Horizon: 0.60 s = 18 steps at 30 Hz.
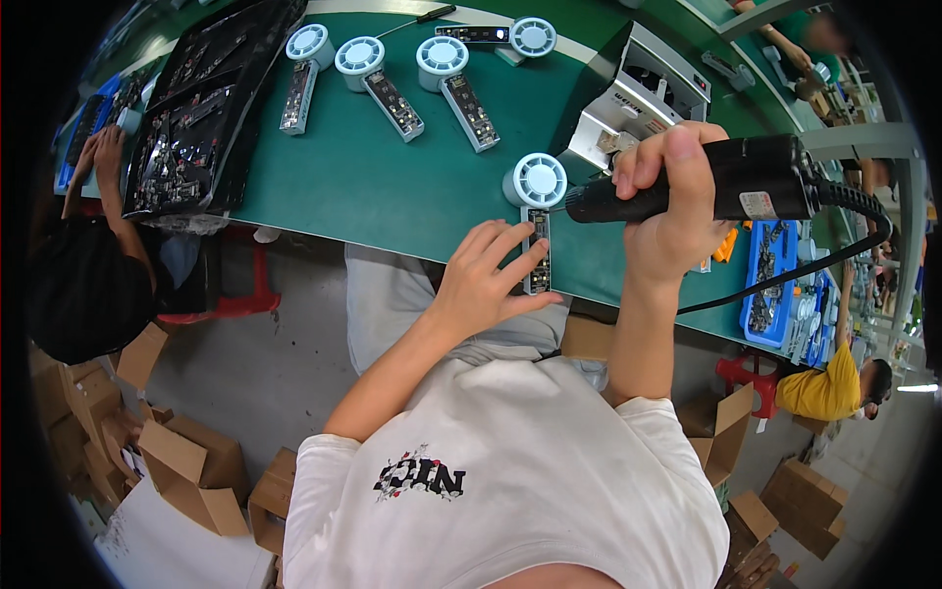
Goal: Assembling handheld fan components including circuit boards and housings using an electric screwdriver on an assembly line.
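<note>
A light-blue handheld fan point(540, 181) with an uncovered circuit board in its handle lies by the near edge of the green table point(392, 187). My left hand point(487, 273) is closed on its handle, fingers over the board and thumb at the near end. In my right hand point(677, 196) is a black electric screwdriver point(726, 182), held sideways with its bit pointing left at the top of the handle, just under the fan head. Whether the bit touches a screw is too small to tell.
Several similar fans point(379, 86) lie farther back, near a thin screwdriver point(417, 18). A black tray of parts point(191, 128) is at left, a metal box-shaped device point(638, 93) at right, beside a blue parts bin point(768, 285). The tool's cable point(785, 275) loops right. Other people work on both sides.
</note>
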Available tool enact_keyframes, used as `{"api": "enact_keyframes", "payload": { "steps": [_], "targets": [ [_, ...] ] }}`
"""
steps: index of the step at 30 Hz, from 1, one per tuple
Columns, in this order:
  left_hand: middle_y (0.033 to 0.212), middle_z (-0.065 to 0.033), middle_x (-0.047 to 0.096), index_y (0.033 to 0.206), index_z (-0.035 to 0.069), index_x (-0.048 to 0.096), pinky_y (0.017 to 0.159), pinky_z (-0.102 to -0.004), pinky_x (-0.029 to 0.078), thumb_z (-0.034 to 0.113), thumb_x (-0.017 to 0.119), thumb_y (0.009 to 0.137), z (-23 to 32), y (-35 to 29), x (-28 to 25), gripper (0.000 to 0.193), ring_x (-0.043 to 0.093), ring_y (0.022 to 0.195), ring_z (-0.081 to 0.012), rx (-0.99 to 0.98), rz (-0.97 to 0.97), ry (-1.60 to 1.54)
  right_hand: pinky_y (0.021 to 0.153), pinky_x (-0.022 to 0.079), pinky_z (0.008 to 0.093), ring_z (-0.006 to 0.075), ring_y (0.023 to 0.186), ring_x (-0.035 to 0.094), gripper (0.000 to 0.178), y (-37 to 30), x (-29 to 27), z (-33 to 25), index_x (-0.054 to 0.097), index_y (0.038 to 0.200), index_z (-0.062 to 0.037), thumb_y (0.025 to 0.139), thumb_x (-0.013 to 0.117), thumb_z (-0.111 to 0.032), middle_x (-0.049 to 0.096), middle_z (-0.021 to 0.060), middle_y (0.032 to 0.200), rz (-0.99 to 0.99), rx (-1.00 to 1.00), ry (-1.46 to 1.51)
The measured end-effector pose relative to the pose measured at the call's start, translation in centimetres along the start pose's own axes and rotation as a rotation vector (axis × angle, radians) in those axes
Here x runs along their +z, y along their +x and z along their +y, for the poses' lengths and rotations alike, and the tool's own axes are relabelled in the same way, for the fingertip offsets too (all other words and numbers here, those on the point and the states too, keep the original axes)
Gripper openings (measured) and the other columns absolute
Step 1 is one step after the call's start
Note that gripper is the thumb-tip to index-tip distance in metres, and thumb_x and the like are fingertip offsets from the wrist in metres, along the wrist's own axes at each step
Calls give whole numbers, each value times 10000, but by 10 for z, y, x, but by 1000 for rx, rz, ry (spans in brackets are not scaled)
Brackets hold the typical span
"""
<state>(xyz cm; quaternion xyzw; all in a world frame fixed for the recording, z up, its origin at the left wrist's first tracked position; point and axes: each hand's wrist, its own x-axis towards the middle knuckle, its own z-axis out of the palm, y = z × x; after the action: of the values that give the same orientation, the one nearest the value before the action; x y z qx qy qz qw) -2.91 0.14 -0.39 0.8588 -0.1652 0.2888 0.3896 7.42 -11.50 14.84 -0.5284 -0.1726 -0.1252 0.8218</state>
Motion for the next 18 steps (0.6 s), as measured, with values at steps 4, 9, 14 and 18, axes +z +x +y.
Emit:
{"api": "enact_keyframes", "payload": {
  "steps": [4, 9, 14, 18],
  "targets": [
    [1235, -159, 590, 1170, 55, 648, 882, -477, 530, 357, 861, 712, 3, 5, -11, 588, 599, 1024, -392, -25, -98, -74, 495, 460, 225, 94, 537, 576, 201, 1, -6, -2, 608, 918, -1, 814, 773, -48, 592, 34, 651, -203, 17, -51],
    [1258, -172, 568, 1229, 50, 631, 872, -432, 542, 244, 839, 731, 0, 11, -24, 574, 604, 1045, -366, -38, -212, -156, 513, 471, 225, 88, 555, 560, 204, 2, -16, -2, 588, 874, 4, 796, 773, -33, 614, 49, 698, -374, 82, 48],
    [1261, -171, 568, 1247, 52, 628, 860, -417, 547, 209, 840, 727, -1, 9, -22, 583, 610, 1052, -350, -42, -193, -176, 522, 469, 232, 89, 560, 546, 224, 3, -17, 0, 555, 845, -7, 795, 772, -25, 609, 54, 689, -434, 97, 93],
    [1263, -168, 568, 1231, 57, 638, 863, -424, 545, 245, 854, 714, -2, 10, -21, 591, 610, 1051, -354, -43, -199, -194, 525, 421, 281, 142, 506, 486, 304, 2, -16, -2, 512, 861, -33, 824, 764, -200, 530, 51, 644, -493, 15, -46]
  ]
}}
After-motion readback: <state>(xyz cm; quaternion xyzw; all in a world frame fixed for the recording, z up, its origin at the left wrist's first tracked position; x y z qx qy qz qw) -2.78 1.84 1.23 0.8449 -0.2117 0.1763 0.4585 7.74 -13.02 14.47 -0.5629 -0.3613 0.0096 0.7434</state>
